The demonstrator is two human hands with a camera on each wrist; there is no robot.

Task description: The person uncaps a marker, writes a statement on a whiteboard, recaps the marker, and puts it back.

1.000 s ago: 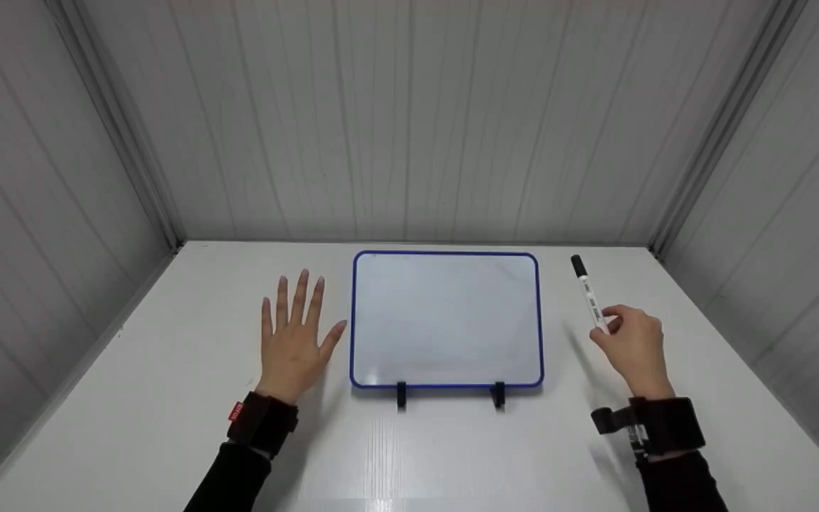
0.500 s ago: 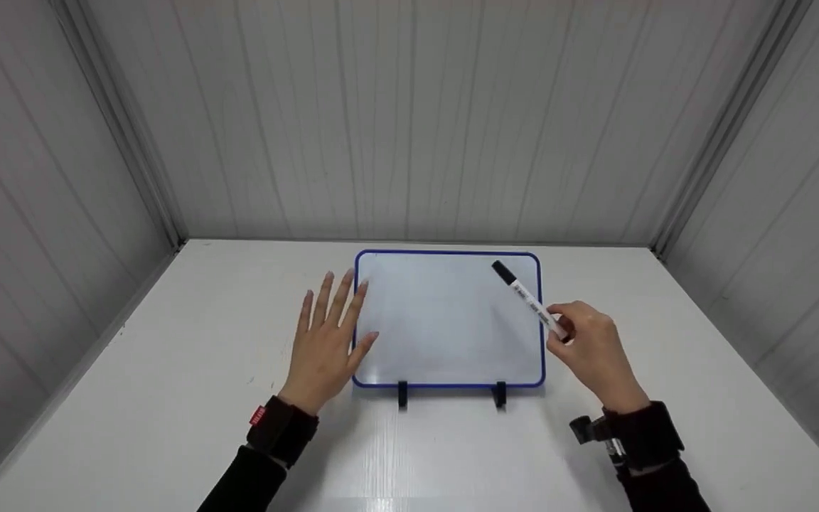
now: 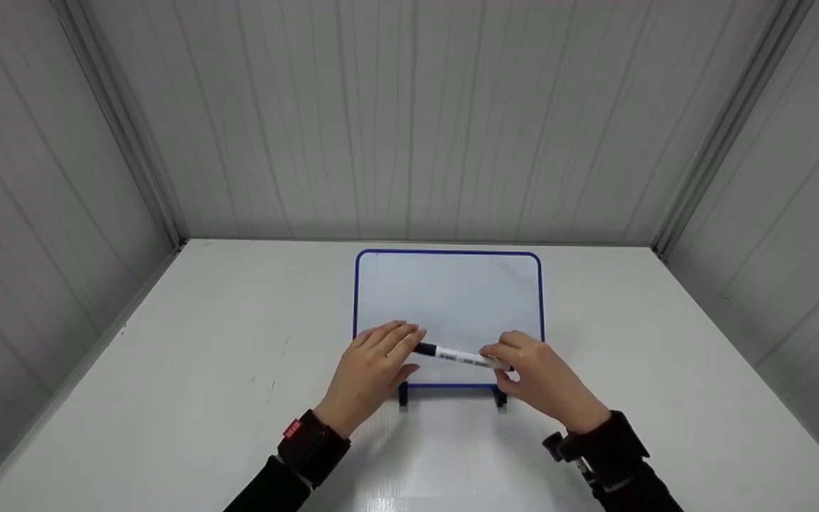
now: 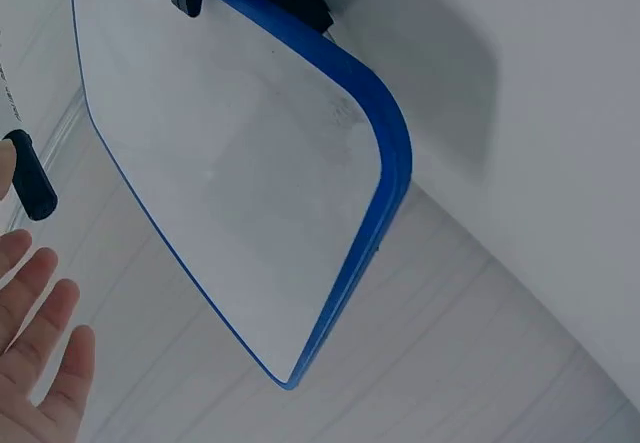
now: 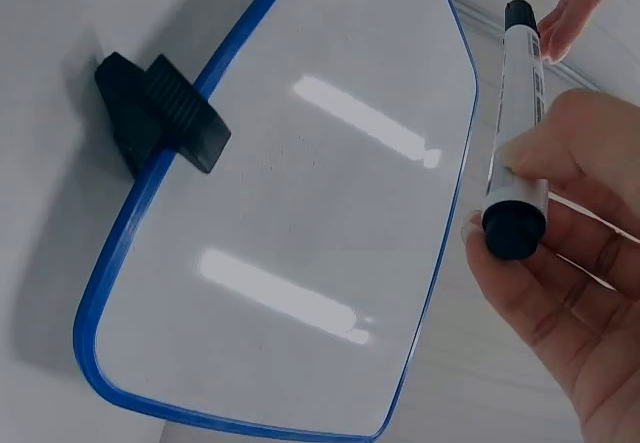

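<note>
A white board with a blue frame (image 3: 452, 299) lies flat on the white table (image 3: 168, 370), also shown in the left wrist view (image 4: 230, 163) and the right wrist view (image 5: 310, 213). My right hand (image 3: 505, 358) pinches a white marker (image 3: 461, 357) by its rear end and holds it level over the board's near edge, black cap pointing left. The marker (image 5: 517, 133) shows close up between thumb and fingers. My left hand (image 3: 402, 348) reaches the cap (image 4: 30, 178) with straight fingers; whether it grips the cap is unclear.
Two black clip feet (image 3: 402, 393) (image 3: 499, 395) stick out from the board's near edge. Grey panelled walls (image 3: 409, 121) close in the table at the back and on both sides. Dark sleeves and wrist straps cover both forearms.
The right hand carried the marker from the table's right side to over the board's near edge and turned it level. The left hand slid right from beside the board to the cap.
</note>
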